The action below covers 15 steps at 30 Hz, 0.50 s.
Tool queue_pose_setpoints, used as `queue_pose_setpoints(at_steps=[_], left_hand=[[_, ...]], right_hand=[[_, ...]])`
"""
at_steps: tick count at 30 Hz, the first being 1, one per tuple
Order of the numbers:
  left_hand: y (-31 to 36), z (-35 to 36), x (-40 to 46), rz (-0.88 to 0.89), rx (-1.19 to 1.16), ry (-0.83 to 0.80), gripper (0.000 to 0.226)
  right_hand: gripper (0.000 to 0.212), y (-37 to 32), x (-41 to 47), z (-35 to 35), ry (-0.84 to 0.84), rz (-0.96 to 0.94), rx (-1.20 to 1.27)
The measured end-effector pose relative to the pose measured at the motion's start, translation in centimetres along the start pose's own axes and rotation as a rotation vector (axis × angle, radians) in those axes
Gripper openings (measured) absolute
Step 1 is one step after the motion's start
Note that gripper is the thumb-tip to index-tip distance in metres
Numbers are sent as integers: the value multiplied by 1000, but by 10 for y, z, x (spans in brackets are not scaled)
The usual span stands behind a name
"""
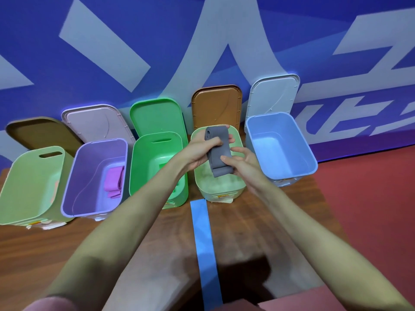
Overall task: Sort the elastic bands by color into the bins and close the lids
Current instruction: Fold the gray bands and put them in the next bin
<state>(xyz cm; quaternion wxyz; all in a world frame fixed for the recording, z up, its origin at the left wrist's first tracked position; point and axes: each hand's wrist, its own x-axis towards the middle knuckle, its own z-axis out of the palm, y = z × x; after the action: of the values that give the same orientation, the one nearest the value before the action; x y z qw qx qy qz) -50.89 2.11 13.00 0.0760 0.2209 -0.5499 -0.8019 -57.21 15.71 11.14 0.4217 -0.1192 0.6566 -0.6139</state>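
Note:
A folded grey elastic band (217, 151) is held between both hands above the pale green bin (203, 178) with the orange-brown lid (216, 106). My left hand (202, 149) grips its upper part. My right hand (240, 162) pinches its lower part. A long blue elastic band (205, 248) lies flat on the wooden table (67, 250), running toward me. Pink bands (113, 181) lie inside the purple bin (74, 176). The bright green bin (143, 158) and the blue bin (307, 153) stand on either side of my hands, lids up.
A light green bin (27, 182) with a dark brown lid stands at the far left. All the bins line the table's back edge against a blue printed wall. Red floor (370, 198) lies past the table's right edge.

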Motion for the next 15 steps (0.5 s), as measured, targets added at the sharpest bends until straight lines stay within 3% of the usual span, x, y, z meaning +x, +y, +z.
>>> queue_pose_setpoints(at_steps=[4, 7, 12, 15], left_hand=[[2, -21, 19, -190, 67, -56, 24], [9, -42, 40, -330, 407, -60, 15], [12, -52, 76, -283, 1007, -41, 32], [5, -41, 91, -264, 1288, -115, 24]], right_hand=[[47, 5, 18, 7, 140, 4, -107], [44, 8, 33, 11, 208, 32, -189], [41, 25, 65, 22, 252, 73, -391], [44, 41, 81, 23, 268, 121, -536]])
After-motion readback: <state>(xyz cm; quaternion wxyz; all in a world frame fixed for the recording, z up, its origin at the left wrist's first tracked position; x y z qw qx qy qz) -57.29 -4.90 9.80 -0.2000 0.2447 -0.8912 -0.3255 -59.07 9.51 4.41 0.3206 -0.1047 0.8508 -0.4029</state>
